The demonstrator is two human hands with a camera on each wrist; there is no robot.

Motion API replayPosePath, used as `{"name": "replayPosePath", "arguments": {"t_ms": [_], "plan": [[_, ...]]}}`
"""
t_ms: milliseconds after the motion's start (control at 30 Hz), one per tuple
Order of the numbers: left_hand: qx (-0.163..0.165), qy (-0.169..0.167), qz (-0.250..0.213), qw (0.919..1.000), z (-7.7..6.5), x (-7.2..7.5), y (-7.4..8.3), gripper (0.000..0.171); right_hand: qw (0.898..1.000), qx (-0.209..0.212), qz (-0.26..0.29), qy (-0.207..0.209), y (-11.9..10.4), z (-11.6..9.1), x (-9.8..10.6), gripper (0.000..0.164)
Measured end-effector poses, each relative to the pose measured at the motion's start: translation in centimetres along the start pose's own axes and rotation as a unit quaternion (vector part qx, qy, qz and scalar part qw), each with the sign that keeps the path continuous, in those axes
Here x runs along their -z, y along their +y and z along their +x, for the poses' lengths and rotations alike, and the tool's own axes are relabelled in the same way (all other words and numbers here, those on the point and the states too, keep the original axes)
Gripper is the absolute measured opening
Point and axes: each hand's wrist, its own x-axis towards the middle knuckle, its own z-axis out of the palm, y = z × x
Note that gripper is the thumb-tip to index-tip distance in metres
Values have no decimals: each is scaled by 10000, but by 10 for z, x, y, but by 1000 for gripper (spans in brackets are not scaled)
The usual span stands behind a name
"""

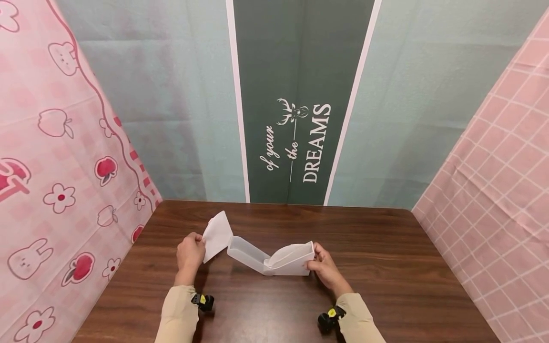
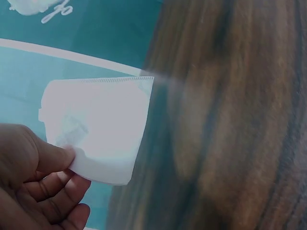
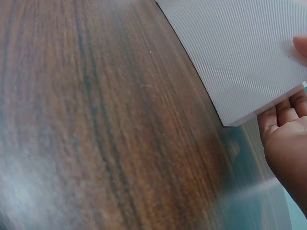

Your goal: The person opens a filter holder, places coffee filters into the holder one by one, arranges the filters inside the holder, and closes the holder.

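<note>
My left hand (image 1: 190, 252) pinches a thin white panel (image 1: 217, 237) by its edge, above the left part of the table. In the left wrist view this panel (image 2: 103, 124) has a finely ridged edge and a small tab on one side; the thumb lies over its near corner. A white plastic box (image 1: 293, 262) with a ribbed outer face (image 3: 249, 57) is gripped at its right end by my right hand (image 1: 328, 269), thumb on the near side. From the box's left end a translucent hinged lid (image 1: 249, 255) is swung open toward the panel. Whether lid and panel touch, I cannot tell.
Both hands work over a dark brown wooden table (image 1: 377, 257). Behind it hangs a green and teal cloth (image 1: 283, 57) with white lettering. Pink patterned cloths hang at the left (image 1: 64, 157) and right (image 1: 502, 166).
</note>
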Motion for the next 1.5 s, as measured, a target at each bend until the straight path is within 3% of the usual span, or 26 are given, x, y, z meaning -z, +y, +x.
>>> {"name": "replayPosePath", "arguments": {"t_ms": [433,933,1200,1500], "plan": [[-363,509,-344,9974,0,11,23,6,9999,-104,-61,39,-1,0,0,44],[-793,669,-546,9931,-3,24,44,6,9997,-222,-59,73,-3,1,-1,46],[-838,685,-622,9922,-6,28,54,7,9999,-95,-5,43,0,0,0,42],[-1199,876,-823,9855,-15,35,72,6,10000,-79,41,-14,-3,1,-1,43]]}}
